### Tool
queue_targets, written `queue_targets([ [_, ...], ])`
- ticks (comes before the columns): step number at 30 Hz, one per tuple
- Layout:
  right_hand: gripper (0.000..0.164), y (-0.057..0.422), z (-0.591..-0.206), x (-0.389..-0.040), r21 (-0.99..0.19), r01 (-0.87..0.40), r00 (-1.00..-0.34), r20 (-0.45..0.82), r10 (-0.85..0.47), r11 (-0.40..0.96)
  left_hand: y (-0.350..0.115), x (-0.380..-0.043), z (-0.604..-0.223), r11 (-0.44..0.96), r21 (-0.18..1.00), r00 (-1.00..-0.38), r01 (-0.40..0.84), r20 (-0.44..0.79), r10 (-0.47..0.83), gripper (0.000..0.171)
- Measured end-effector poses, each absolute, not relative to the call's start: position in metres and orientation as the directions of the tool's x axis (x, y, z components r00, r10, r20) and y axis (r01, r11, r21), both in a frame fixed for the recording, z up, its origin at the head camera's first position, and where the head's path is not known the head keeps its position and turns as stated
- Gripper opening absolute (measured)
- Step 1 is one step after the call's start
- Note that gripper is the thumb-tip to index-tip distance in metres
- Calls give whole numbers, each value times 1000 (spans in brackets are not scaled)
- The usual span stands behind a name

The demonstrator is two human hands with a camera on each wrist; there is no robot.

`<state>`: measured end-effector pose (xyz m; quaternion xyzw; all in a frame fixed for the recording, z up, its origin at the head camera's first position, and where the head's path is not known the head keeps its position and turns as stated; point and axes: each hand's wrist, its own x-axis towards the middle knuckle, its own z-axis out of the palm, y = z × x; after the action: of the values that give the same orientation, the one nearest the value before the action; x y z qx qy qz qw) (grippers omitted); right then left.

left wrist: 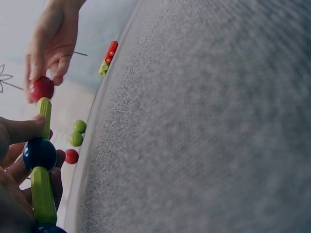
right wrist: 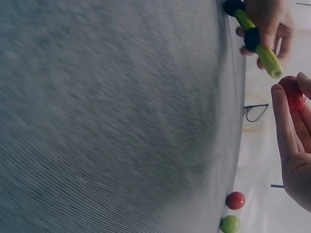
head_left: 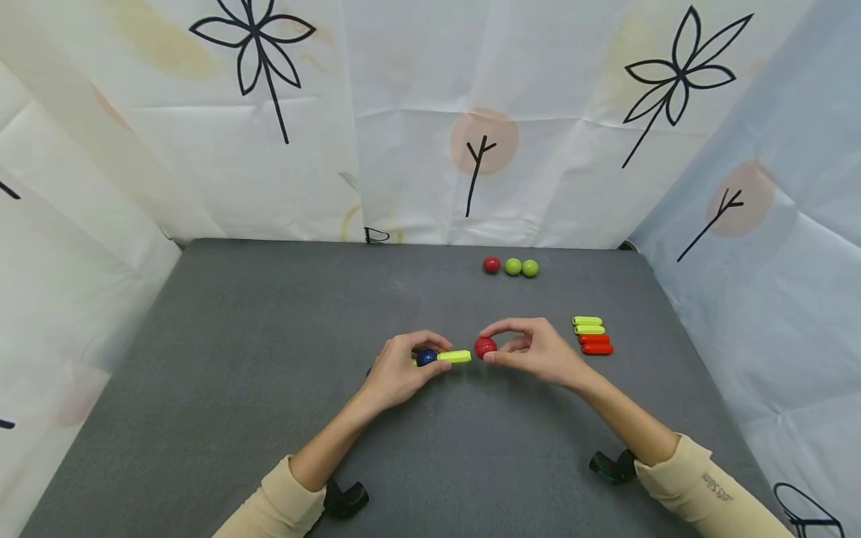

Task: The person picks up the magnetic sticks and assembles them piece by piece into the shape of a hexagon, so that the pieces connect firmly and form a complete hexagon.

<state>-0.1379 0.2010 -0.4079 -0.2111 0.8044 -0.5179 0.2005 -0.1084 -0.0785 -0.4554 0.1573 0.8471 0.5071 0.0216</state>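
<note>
My left hand (head_left: 397, 371) grips a chain of dark blue balls and yellow-green ribbed rods. One blue ball (left wrist: 40, 154) sits between two rods, and a second blue ball (right wrist: 233, 7) is at the chain's far end. The free yellow-green rod (head_left: 454, 357) points right, its hollow end visible in the right wrist view. My right hand (head_left: 538, 351) pinches a red ball (head_left: 485, 347) between thumb and fingers. A small gap separates this ball from the rod's tip. Part of the chain is hidden behind my left hand in the head view.
At the back of the grey table (head_left: 269, 314) lie another red ball (head_left: 492, 264) and two green balls (head_left: 513, 267). To the right, two yellow-green rods (head_left: 588, 329) lie beside two red rods (head_left: 596, 349). White patterned cloth (head_left: 403, 149) hangs around the table.
</note>
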Motion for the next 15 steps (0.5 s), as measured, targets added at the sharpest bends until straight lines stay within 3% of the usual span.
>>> queue_targets([
  [15, 40, 189, -419, -132, -939, -130, -809, -86, -582, 318, -75, -109, -454, 450, 856, -950, 254, 133, 282, 28],
])
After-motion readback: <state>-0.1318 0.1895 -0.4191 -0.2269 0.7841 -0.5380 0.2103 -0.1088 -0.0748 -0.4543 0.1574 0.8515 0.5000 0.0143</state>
